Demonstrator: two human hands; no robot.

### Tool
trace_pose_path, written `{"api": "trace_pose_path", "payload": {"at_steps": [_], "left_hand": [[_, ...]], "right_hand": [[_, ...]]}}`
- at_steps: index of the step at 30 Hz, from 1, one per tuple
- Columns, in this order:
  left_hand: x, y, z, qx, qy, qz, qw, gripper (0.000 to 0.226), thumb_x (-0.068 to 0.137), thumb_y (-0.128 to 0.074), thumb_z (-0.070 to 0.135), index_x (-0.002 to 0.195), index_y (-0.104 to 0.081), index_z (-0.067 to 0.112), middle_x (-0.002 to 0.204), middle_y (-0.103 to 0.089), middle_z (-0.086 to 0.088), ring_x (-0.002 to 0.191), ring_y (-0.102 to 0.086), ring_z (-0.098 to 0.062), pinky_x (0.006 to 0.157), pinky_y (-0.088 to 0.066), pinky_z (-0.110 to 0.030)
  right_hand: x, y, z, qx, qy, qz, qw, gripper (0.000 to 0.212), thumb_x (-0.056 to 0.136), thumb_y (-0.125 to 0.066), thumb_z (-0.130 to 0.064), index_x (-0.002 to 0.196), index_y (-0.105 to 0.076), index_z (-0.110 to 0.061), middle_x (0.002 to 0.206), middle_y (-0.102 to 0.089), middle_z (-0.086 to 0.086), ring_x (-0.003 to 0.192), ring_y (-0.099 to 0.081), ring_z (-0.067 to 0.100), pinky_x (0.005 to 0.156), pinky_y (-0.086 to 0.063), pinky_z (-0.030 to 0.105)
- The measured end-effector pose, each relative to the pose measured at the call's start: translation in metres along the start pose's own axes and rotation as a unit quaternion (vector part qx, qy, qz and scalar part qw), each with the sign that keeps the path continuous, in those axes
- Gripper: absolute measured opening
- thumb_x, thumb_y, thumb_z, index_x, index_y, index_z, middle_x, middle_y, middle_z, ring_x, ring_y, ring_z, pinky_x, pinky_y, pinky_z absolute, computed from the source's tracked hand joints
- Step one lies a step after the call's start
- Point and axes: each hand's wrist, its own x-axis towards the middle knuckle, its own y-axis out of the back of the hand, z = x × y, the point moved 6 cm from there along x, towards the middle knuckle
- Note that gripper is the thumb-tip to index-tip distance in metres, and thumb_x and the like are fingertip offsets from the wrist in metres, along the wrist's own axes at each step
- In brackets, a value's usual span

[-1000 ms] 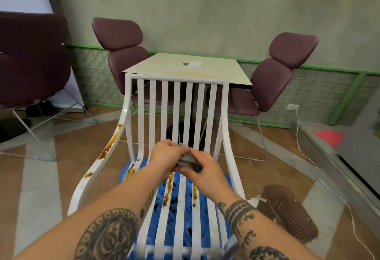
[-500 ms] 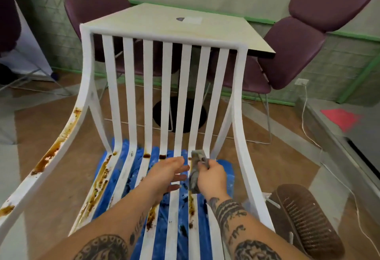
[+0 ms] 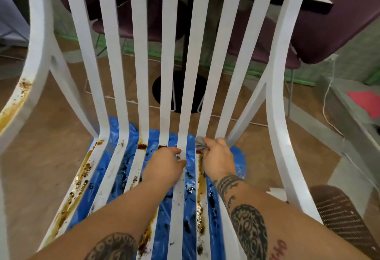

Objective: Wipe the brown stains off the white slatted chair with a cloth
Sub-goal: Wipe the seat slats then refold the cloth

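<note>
The white slatted chair (image 3: 141, 58) fills the view, its seat slats streaked with brown stains (image 3: 201, 185), heaviest on the left edge slat and on the slat under my right hand. My right hand (image 3: 218, 160) grips a small grey cloth (image 3: 200, 144) and presses it on a seat slat where the back bends up. My left hand (image 3: 166, 164) rests on the neighbouring slats, its fingers curled around a slat's edge. The left armrest (image 3: 16, 103) is stained too.
A stained blue plastic sheet (image 3: 236, 161) lies on the floor under the chair. Behind the backrest stand a table with a black round base (image 3: 178, 93) and purple chairs (image 3: 329, 25). A brown woven object (image 3: 341, 216) sits at the lower right, and a white cable (image 3: 327, 103) runs along the floor.
My head has moved closer and lower over the seat. My right hand has pushed the cloth forward to the bend of the slat. My left hand has closed onto a slat.
</note>
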Motion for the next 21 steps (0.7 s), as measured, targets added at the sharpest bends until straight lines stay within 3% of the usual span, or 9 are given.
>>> {"api": "trace_pose_path", "payload": {"at_steps": [5,11,13,16,18,21], "left_hand": [[0.008,-0.008,-0.012,0.076,0.009,-0.009,0.997,0.049,0.095,-0.066,0.03,0.143,-0.054,0.028,0.133,-0.064,-0.005,0.111,-0.065,-0.026,0.093,-0.058,-0.042],[-0.001,-0.006,-0.02,0.065,0.014,-0.011,0.998,0.047,0.097,-0.062,0.026,0.144,-0.053,0.029,0.134,-0.064,-0.003,0.105,-0.067,-0.024,0.088,-0.06,-0.041],[-0.003,-0.004,-0.022,0.07,0.012,-0.013,0.997,0.046,0.098,-0.061,0.024,0.143,-0.053,0.028,0.131,-0.066,-0.003,0.1,-0.068,-0.023,0.085,-0.06,-0.038],[-0.005,-0.003,-0.025,0.073,0.011,-0.002,0.997,0.044,0.096,-0.062,0.025,0.139,-0.057,0.029,0.121,-0.068,-0.003,0.09,-0.068,-0.021,0.079,-0.061,-0.036],[-0.008,-0.005,-0.024,0.076,0.007,-0.006,0.997,0.04,0.095,-0.064,0.026,0.135,-0.061,0.028,0.113,-0.07,-0.004,0.084,-0.068,-0.021,0.078,-0.062,-0.037],[-0.013,-0.008,-0.023,0.09,0.002,-0.026,0.996,0.031,0.093,-0.063,0.019,0.124,-0.069,0.024,0.106,-0.071,-0.005,0.081,-0.067,-0.022,0.076,-0.062,-0.037]], "right_hand": [[0.006,-0.022,-0.003,-0.143,0.047,-0.072,0.986,0.038,0.097,-0.044,-0.01,0.132,-0.057,-0.016,0.125,-0.052,0.015,0.105,-0.056,0.035,0.087,-0.05,0.039],[0.012,0.008,-0.014,-0.177,0.06,-0.184,0.965,0.033,0.094,-0.049,0.004,0.116,-0.07,-0.008,0.114,-0.066,0.009,0.097,-0.06,0.024,0.082,-0.05,0.028],[0.024,0.027,-0.021,-0.183,0.047,-0.137,0.972,0.031,0.094,-0.05,0.004,0.114,-0.071,-0.007,0.115,-0.067,0.013,0.102,-0.062,0.029,0.089,-0.054,0.037],[0.021,0.026,-0.024,-0.143,0.039,-0.135,0.98,0.041,0.093,-0.044,0.014,0.124,-0.067,0.0,0.124,-0.065,0.017,0.112,-0.062,0.033,0.091,-0.051,0.036],[0.008,0.009,-0.025,-0.159,0.066,-0.161,0.972,0.046,0.094,-0.044,0.009,0.132,-0.064,-0.007,0.129,-0.059,0.016,0.113,-0.06,0.033,0.091,-0.052,0.036],[-0.005,-0.012,-0.013,-0.166,0.082,-0.133,0.974,0.045,0.096,-0.047,-0.007,0.137,-0.06,-0.022,0.13,-0.052,0.016,0.113,-0.055,0.032,0.093,-0.047,0.034]]}}
